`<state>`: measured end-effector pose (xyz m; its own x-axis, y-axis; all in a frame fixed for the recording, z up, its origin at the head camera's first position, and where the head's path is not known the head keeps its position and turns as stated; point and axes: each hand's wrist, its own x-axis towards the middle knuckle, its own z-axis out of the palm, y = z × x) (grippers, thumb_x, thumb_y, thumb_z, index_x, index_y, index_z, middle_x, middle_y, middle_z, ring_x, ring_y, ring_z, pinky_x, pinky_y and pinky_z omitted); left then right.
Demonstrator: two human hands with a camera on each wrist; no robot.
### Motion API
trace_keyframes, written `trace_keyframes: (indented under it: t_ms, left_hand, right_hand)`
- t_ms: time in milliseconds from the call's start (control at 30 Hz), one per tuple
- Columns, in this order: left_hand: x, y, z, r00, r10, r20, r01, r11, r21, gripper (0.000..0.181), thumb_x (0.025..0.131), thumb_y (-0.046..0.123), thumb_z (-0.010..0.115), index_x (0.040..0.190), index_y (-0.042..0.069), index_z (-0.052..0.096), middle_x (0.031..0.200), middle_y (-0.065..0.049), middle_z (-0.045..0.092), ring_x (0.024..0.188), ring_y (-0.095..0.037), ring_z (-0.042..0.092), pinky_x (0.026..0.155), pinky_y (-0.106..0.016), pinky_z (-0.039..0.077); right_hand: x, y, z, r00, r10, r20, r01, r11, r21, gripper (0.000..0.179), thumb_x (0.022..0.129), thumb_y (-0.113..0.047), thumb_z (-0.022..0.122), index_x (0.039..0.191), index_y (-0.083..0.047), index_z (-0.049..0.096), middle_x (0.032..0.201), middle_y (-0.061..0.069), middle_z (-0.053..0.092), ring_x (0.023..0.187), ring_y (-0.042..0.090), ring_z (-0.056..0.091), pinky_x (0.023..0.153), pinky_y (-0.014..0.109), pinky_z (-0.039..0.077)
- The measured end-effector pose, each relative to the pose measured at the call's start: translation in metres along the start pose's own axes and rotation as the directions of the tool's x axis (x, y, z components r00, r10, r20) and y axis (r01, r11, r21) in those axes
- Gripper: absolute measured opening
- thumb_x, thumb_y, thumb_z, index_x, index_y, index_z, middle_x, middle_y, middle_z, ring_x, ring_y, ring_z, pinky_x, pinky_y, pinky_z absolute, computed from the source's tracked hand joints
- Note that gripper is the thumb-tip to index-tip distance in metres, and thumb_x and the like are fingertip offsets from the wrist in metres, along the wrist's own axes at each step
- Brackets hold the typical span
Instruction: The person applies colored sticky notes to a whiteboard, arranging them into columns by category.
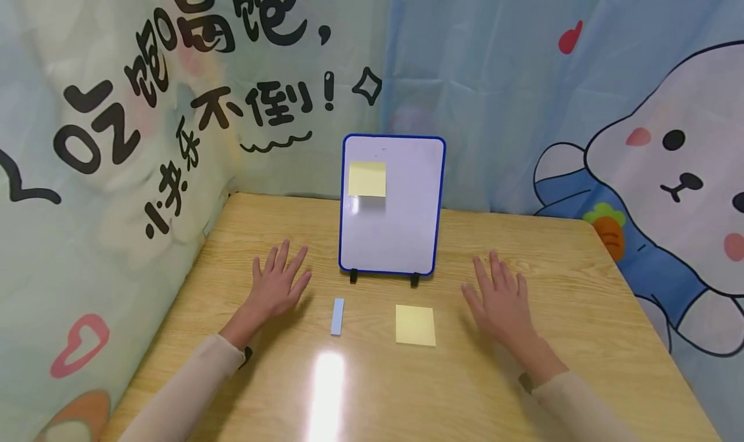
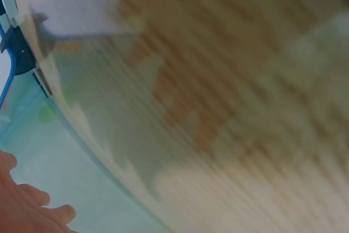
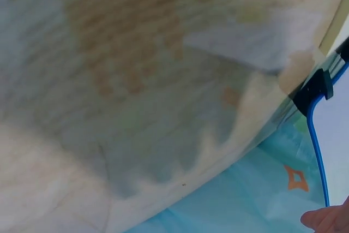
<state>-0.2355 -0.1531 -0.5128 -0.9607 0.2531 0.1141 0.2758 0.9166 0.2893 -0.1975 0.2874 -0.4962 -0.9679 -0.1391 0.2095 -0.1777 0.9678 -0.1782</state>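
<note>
My left hand (image 1: 273,287) is spread over the table to the left of a small whiteboard (image 1: 401,235), fingers straight and holding nothing. To the board's right, my right hand (image 1: 501,303) is likewise spread and holds nothing. The blue-rimmed board stands upright on two black feet (image 1: 414,280). A yellow sticky note (image 1: 367,179) is on its upper left. On the table in front lie a second yellow sticky note (image 1: 415,326), nearer my right hand, and a narrow light-blue strip (image 1: 337,316), nearer my left. Fingertips of the left hand (image 2: 32,200) show in the left wrist view.
The wooden table (image 1: 279,377) carries a bright light reflection at its front. Behind it and on the left hangs a printed cloth (image 1: 465,106) with black lettering and a cartoon animal (image 1: 686,145) on the right.
</note>
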Motion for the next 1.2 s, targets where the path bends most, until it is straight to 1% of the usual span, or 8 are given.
trace_keyframes:
  t_ms: [200,400,600,767,867,933,1033,1200]
  left_hand:
    - [-0.001,0.001,-0.002,1.000,0.001,0.000,-0.001,1.000,0.003,0.058,0.096,0.054,0.027,0.148,0.032,0.014,0.156,-0.009,0.005,0.141,-0.037,0.011,0.105,-0.067,0.004]
    - [-0.002,0.004,-0.007,1.000,-0.001,0.008,0.001,1.000,-0.006,0.057,0.096,0.052,0.029,0.148,0.031,0.015,0.156,-0.010,0.005,0.142,-0.036,0.009,0.105,-0.067,0.004]
    - [-0.002,0.006,-0.007,1.000,-0.001,0.024,0.001,1.000,-0.002,0.058,0.096,0.052,0.029,0.148,0.030,0.015,0.156,-0.009,0.003,0.142,-0.035,0.009,0.106,-0.066,0.004]
    - [-0.002,0.006,-0.007,1.000,0.003,0.016,-0.003,1.000,-0.003,0.058,0.096,0.051,0.029,0.148,0.031,0.014,0.157,-0.009,0.003,0.142,-0.035,0.009,0.106,-0.066,0.004]
    - [-0.003,0.006,-0.008,1.000,0.011,0.006,-0.011,1.000,0.002,0.059,0.096,0.052,0.029,0.148,0.031,0.012,0.157,-0.009,0.003,0.141,-0.036,0.010,0.106,-0.067,0.004]
    - [-0.003,0.007,-0.009,1.000,0.018,-0.001,-0.018,1.000,0.001,0.060,0.096,0.053,0.029,0.149,0.031,0.011,0.156,-0.009,0.003,0.141,-0.037,0.010,0.106,-0.067,0.004]
    - [-0.004,0.009,-0.011,0.999,0.029,-0.024,-0.030,1.000,-0.006,0.060,0.096,0.054,0.027,0.149,0.032,0.009,0.156,-0.010,0.003,0.141,-0.038,0.010,0.106,-0.067,0.005]
    - [-0.007,0.018,-0.017,0.996,0.062,-0.067,-0.064,0.998,-0.024,0.060,0.096,0.055,0.025,0.149,0.030,0.011,0.156,-0.011,0.006,0.141,-0.037,0.011,0.106,-0.066,0.006]
  right_hand:
    - [0.005,0.001,-0.010,1.000,0.009,-0.018,-0.009,1.000,0.007,0.065,0.096,-0.050,0.029,0.148,-0.013,0.018,0.155,0.017,0.003,0.136,0.044,0.015,0.106,0.063,0.001]
    - [0.005,-0.005,-0.019,1.000,0.000,0.006,0.000,1.000,0.011,0.066,0.097,-0.050,0.028,0.149,-0.013,0.015,0.155,0.017,-0.001,0.138,0.042,0.011,0.106,0.064,0.000]
    - [0.004,-0.013,-0.018,1.000,-0.020,0.013,0.020,1.000,0.024,0.065,0.096,-0.050,0.030,0.149,-0.014,0.015,0.155,0.017,0.002,0.139,0.041,0.010,0.106,0.064,0.002]
    - [0.003,-0.017,-0.018,1.000,-0.029,0.005,0.029,0.999,0.017,0.065,0.096,-0.050,0.031,0.149,-0.015,0.015,0.156,0.015,0.001,0.139,0.040,0.012,0.107,0.063,0.000]
    - [0.003,-0.021,-0.018,0.999,-0.041,0.003,0.041,0.999,0.021,0.064,0.096,-0.049,0.032,0.149,-0.014,0.016,0.156,0.015,0.002,0.139,0.040,0.012,0.107,0.064,0.002]
    - [0.002,-0.025,-0.018,0.998,-0.059,0.004,0.059,0.998,0.022,0.064,0.097,-0.048,0.032,0.148,-0.013,0.017,0.155,0.016,0.004,0.139,0.041,0.013,0.107,0.064,0.004]
    - [0.000,-0.032,-0.017,0.994,-0.111,-0.011,0.111,0.994,0.023,0.062,0.097,-0.044,0.036,0.147,-0.011,0.022,0.154,0.018,0.010,0.137,0.041,0.017,0.106,0.063,0.008]
    - [-0.005,-0.044,-0.011,0.978,-0.204,-0.053,0.205,0.979,0.015,0.058,0.094,-0.036,0.045,0.143,-0.007,0.032,0.152,0.019,0.020,0.135,0.039,0.024,0.106,0.060,0.016]
